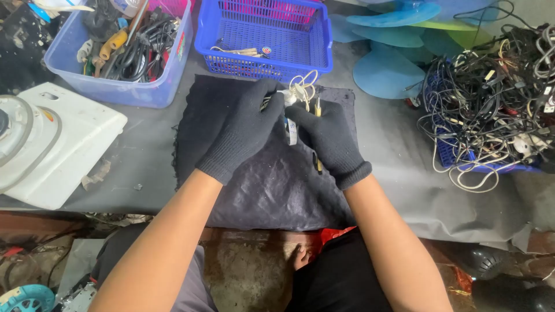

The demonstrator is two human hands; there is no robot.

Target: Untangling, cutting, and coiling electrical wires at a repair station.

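Left hand point(243, 130): black knit glove on, and we've got the fingers curled in and pinched on the small white plastic part with thin pale wires point(296, 92) coming off it.
Right hand point(329, 138): also in a black knit glove, fingers wrapped tight around a slim yellow-handled tool point(318, 110), tip up near the part.
White part: held up between our two hands, just over the far edge of the dark quilted cloth mat point(277, 185). Something small and blue-white hangs under it, can't make out what.
Behind the hands: blue plastic mesh basket point(318, 40), just past the mat.
Far left: translucent blue plastic tub crammed with tools and cables point(115, 89).
Left edge: white plastic appliance housing point(75, 133), lying flat on the grey bench.
Right side: big tangle of black and white cables point(491, 104), piled in another blue basket, well away from our hands.
Back right: blue plastic fan blades point(387, 72).
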